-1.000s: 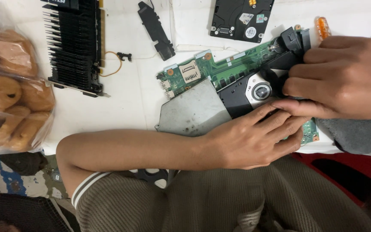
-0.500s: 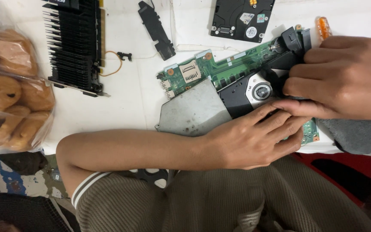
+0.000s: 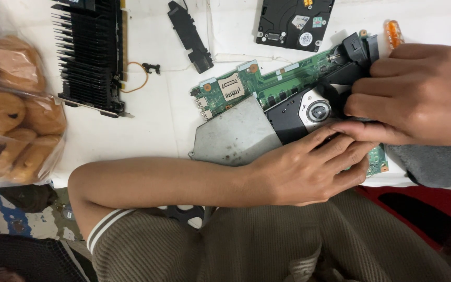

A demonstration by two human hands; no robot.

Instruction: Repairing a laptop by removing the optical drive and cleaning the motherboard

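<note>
Green circuit board (image 3: 267,86) lies bared under my hands, left hand (image 3: 309,167) flat on it, right hand (image 3: 418,99) gripping the black fan (image 3: 309,112), not yet freed.

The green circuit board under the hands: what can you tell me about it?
The green circuit board lies flat and slantwise on the white table, studded with small chips, a metal card slot and ports at its left end. A grey metal plate and a black drive part lie over its near side. The left hand presses on it; the right hand grips the black part at its right end.
</note>
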